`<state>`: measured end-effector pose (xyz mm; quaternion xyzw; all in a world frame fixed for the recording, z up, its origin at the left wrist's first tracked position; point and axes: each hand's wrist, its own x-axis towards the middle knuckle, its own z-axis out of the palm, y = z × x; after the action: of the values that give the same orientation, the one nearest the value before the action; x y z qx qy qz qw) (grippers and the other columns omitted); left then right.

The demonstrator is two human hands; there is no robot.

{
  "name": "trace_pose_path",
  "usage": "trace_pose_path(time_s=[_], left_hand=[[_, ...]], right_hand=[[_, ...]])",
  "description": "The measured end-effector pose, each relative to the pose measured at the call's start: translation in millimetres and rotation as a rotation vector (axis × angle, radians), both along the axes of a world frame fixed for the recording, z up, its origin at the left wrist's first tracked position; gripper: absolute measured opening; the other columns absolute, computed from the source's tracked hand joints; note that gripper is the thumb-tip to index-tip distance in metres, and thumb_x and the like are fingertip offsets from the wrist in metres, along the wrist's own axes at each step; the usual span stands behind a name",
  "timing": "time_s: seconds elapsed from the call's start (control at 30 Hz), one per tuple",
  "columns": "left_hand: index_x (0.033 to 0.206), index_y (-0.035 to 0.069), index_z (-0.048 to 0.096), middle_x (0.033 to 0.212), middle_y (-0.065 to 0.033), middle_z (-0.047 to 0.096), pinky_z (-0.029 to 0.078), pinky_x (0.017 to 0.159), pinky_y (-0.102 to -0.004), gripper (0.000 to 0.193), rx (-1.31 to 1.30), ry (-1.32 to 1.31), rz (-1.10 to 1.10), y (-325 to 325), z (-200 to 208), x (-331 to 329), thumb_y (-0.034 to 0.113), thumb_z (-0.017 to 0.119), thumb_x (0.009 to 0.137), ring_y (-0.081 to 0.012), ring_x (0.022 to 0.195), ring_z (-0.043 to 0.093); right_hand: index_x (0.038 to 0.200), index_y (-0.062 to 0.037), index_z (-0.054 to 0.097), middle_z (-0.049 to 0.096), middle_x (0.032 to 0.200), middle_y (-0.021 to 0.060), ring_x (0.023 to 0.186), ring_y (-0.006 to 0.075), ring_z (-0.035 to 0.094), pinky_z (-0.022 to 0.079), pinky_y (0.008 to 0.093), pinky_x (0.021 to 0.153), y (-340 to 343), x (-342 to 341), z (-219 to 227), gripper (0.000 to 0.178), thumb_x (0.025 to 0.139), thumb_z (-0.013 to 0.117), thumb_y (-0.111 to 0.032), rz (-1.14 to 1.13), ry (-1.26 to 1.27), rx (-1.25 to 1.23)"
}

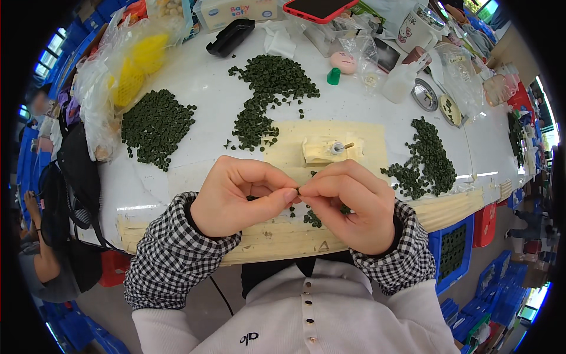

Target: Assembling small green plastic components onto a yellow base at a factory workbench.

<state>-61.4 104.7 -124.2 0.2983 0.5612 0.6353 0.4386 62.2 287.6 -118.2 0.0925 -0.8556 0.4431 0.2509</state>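
Observation:
My left hand (237, 196) and my right hand (355, 202) meet fingertip to fingertip above the near part of the table. Thumb and forefinger of each are pinched on one small dark green part (298, 192), mostly hidden by the fingers. Several similar loose parts (312, 219) lie on the cream-coloured covering under my hands. Just beyond them stands a cream taped block (318, 152) with a metal piece and a thin brown-tipped pin (348, 146) on top. Larger heaps of dark green parts lie at the left (157, 128), far middle (274, 79) and right (433, 156).
A plastic bag with yellow netting (138, 68) is at the far left. Along the back are a black case (231, 37), a red-edged phone (320, 8), a squeeze bottle (400, 82) and round tins (424, 94). A blue crate (454, 253) stands below the table's right edge.

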Motion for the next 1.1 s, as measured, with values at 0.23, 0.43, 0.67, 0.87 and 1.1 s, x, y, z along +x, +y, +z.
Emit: trace_pose_path(time_s=[0.23, 0.43, 0.67, 0.87, 1.1], left_hand=[[0.1, -0.009, 0.068, 0.092, -0.0105, 0.072, 0.054, 0.076, -0.0221, 0.015, 0.034, 0.133, 0.047, 0.6, -3.3, 1.9, 0.001, 0.067, 0.088, -0.0107, 0.085, 0.068], [0.093, -0.007, 0.07, 0.083, -0.0098, 0.072, 0.054, 0.069, -0.0222, 0.011, 0.094, 0.411, 0.089, 3.9, -1.9, 3.9, -0.001, 0.069, 0.084, -0.0106, 0.076, 0.069], [0.088, -0.004, 0.07, 0.075, -0.0093, 0.07, 0.053, 0.063, -0.0227, 0.009, 0.122, 0.574, 0.133, 5.8, -2.0, 4.5, -0.001, 0.07, 0.079, -0.0109, 0.067, 0.066], [0.085, -0.002, 0.069, 0.073, -0.0088, 0.069, 0.051, 0.059, -0.0237, 0.008, 0.143, 0.683, 0.139, 7.5, -3.3, 4.6, -0.002, 0.07, 0.077, -0.012, 0.064, 0.065], [0.085, -0.001, 0.069, 0.071, -0.0085, 0.068, 0.051, 0.059, -0.0254, 0.007, 0.115, 0.716, 0.102, 7.7, 0.0, -0.9, 0.0, 0.07, 0.078, -0.0149, 0.062, 0.065]], right_hand=[[0.095, 0.0001, 0.068, 0.065, 0.088, 0.0078, 0.068, 0.0127, 0.065, 0.053, 0.0235, 0.056, 0.4, 1.6, 1.7, 0.016, 0.08, 0.07, 0.005, 0.019, -0.128, -0.161], [0.097, 0.0016, 0.068, 0.066, 0.089, 0.0081, 0.069, 0.0114, 0.067, 0.055, 0.022, 0.06, 1.8, 1.6, 0.9, 0.015, 0.082, 0.069, 0.005, 0.061, -0.188, -0.284], [0.094, 0.0028, 0.067, 0.066, 0.089, 0.0087, 0.072, 0.0121, 0.067, 0.055, 0.0225, 0.062, 1.6, 1.3, -1.5, 0.013, 0.082, 0.069, 0.006, 0.074, -0.192, -0.313], [0.093, 0.0033, 0.067, 0.066, 0.089, 0.0091, 0.074, 0.0121, 0.067, 0.056, 0.0227, 0.063, 0.2, 2.0, -2.6, 0.014, 0.08, 0.067, 0.008, 0.076, -0.168, -0.287], [0.094, 0.0016, 0.068, 0.065, 0.086, 0.0078, 0.071, 0.0115, 0.065, 0.053, 0.0231, 0.059, 0.3, 2.5, -1.7, 0.014, 0.081, 0.07, 0.006, 0.018, -0.178, -0.22]])
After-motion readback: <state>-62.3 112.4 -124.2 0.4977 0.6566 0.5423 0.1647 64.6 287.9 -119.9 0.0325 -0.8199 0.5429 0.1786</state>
